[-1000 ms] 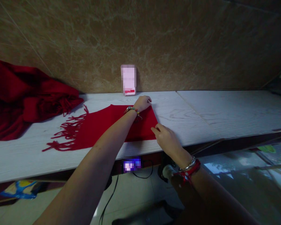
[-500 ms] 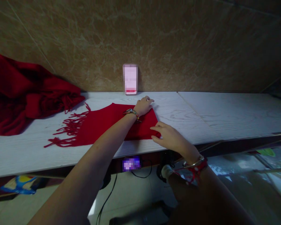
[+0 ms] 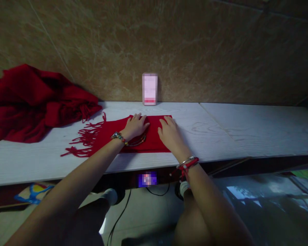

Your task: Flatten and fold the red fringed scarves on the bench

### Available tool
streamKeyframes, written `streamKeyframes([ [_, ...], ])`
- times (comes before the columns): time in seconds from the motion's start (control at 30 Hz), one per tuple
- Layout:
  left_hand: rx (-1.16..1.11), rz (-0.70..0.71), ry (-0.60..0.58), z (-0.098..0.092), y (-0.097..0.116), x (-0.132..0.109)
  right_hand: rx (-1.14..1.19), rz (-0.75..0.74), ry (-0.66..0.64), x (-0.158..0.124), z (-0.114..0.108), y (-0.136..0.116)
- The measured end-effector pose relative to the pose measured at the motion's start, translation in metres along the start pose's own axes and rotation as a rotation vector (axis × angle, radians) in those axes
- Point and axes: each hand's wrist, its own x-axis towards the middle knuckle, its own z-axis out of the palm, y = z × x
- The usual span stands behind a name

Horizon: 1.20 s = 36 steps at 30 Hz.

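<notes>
A folded red scarf (image 3: 151, 143) lies flat on the white wood-grain shelf, its fringe spread out at the left end. My left hand (image 3: 135, 127) rests open on the scarf's middle, fingers spread and pointing toward the wall. Near the scarf's right end, my right hand (image 3: 169, 133) also lies open on the cloth, fingers stretched forward. Both palms face down, and neither hand grips the fabric.
A crumpled red fringed cloth (image 3: 38, 106) lies at the left against the brown wall (image 3: 184, 51). A phone (image 3: 150, 89) leans upright on the wall. Below the shelf (image 3: 215, 136) are a small lit screen (image 3: 147, 179), a cable (image 3: 120, 215) and a blue-and-yellow packet (image 3: 33, 193).
My left hand has slid left to the scarf's middle. My right hand has moved from the near right corner up onto the right end, and the scarf's right edge looks straighter.
</notes>
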Motion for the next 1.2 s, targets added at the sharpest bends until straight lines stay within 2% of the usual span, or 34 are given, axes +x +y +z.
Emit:
streamKeyframes([
  [0.1, 0.025, 0.015, 0.01, 0.006, 0.0, -0.003, -0.001, 0.014, -0.105, 0.01, 0.013, -0.015],
  [0.23, 0.031, 0.017, 0.04, 0.012, -0.001, -0.006, -0.021, 0.038, -0.228, 0.02, 0.027, -0.014],
  [0.5, 0.016, 0.119, -0.028, 0.008, -0.007, -0.01, -0.086, 0.06, -0.203, 0.02, 0.031, 0.015],
  [0.7, -0.088, -0.067, -0.056, 0.003, -0.015, -0.008, -0.053, 0.174, -0.204, 0.019, 0.031, 0.042],
  [0.83, -0.117, -0.142, -0.08, 0.001, -0.018, -0.011, -0.048, 0.224, -0.173, 0.014, 0.025, 0.052],
  [0.93, -0.089, -0.119, -0.029, -0.005, -0.015, -0.016, -0.078, 0.195, -0.047, 0.012, 0.016, 0.044],
  [1.03, -0.093, -0.051, 0.006, -0.009, -0.011, -0.019, -0.053, 0.074, 0.074, 0.013, 0.012, 0.023],
  [1.1, -0.121, -0.028, -0.018, -0.01, -0.012, -0.017, -0.006, -0.024, 0.062, 0.014, 0.015, 0.006],
  [1.2, -0.147, -0.024, -0.118, -0.005, -0.021, -0.009, 0.024, -0.108, -0.081, 0.014, 0.025, -0.012],
])
